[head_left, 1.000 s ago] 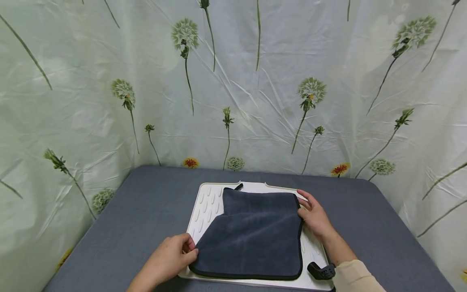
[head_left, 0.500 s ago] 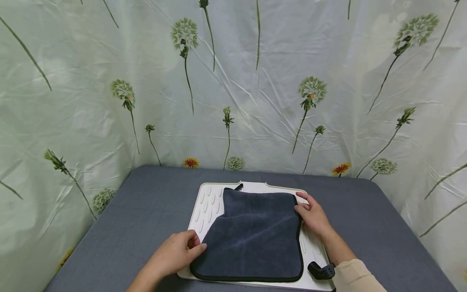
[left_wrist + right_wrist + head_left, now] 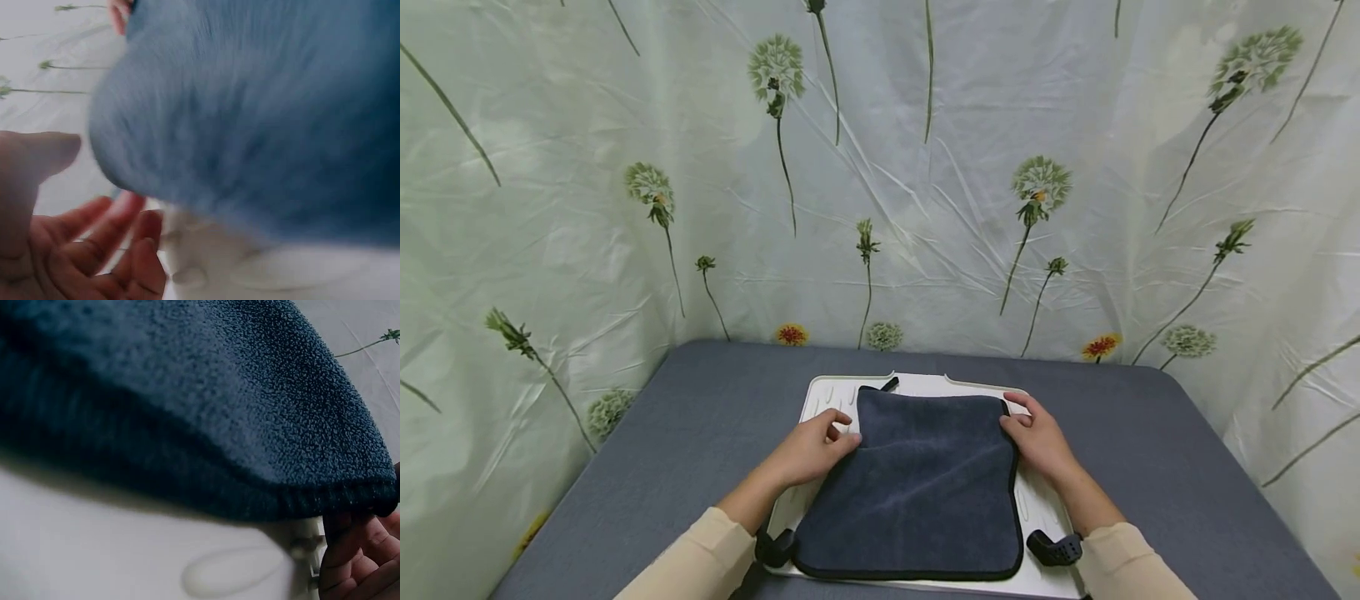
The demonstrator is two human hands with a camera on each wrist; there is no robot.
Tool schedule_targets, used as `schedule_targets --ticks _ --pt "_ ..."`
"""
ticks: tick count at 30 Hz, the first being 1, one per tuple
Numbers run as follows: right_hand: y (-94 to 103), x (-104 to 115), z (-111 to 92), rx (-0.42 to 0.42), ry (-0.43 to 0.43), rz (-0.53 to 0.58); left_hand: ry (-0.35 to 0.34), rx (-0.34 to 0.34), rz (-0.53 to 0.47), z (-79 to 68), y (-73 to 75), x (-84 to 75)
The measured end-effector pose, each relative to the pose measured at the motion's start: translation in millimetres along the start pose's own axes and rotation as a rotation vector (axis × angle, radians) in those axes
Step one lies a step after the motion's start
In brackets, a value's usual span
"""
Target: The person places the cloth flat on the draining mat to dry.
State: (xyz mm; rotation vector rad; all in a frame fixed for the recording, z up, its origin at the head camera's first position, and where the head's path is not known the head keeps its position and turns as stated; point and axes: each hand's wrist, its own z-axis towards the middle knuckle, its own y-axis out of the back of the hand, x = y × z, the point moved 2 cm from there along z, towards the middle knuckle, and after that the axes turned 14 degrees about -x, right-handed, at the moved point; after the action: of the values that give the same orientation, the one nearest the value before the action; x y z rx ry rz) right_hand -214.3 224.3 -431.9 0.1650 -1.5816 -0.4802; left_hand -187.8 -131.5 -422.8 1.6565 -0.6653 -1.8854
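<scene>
A dark blue towel (image 3: 925,492) with black edging lies folded across a white ridged board (image 3: 1045,575). My left hand (image 3: 815,450) is at the towel's left side, level with its fold. In the left wrist view the thumb (image 3: 53,153) stands apart from the towel's rounded corner, and the loosely bent fingers (image 3: 94,244) are just under its edge. At the far right corner my right hand (image 3: 1037,437) pinches the towel's edge. The right wrist view shows its fingers (image 3: 356,556) under the black border, with the thumb mostly hidden.
The board rests on a grey table (image 3: 700,400). A white curtain (image 3: 925,208) printed with dandelions hangs behind and at both sides. A small black strip (image 3: 890,384) sticks out past the towel's far edge. Black wrist cameras (image 3: 1054,548) hang below both wrists.
My left hand has left the towel's near left edge and moved forward and right to the fold. My right hand has shifted slightly left, staying at the far right corner.
</scene>
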Motion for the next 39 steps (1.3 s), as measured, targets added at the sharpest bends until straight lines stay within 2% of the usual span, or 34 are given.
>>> schedule_targets --ticks 4,8,14,19,27,31,36,39 --pt "-2.0 2 3 -0.005 0.009 -0.016 -0.005 -0.008 0.021 26.7 -6.1 0.0" --pt "-5.0 4 8 -0.004 -0.005 -0.012 -0.006 0.014 0.078 49.6 -7.8 -0.3" --pt "-10.2 7 16 -0.012 -0.085 0.032 -0.030 0.109 0.192 72.1 -8.3 -3.7" --pt "-14.5 7 20 -0.010 -0.078 0.012 -0.003 0.168 0.188 80.1 -10.4 -6.4" --pt "-16.4 9 24 -0.043 -0.061 0.005 0.008 0.175 0.091 83.4 -13.7 -5.1" --pt "-15.5 10 25 -0.050 -0.056 0.001 -0.044 0.182 0.086 83.7 -12.5 -5.8" --pt "-13.5 9 25 -0.060 -0.063 -0.003 -0.143 0.195 0.189 82.8 -8.9 -7.0" --pt "-11.9 6 25 -0.069 -0.065 -0.013 -0.162 0.207 0.242 81.1 -6.0 -6.8"
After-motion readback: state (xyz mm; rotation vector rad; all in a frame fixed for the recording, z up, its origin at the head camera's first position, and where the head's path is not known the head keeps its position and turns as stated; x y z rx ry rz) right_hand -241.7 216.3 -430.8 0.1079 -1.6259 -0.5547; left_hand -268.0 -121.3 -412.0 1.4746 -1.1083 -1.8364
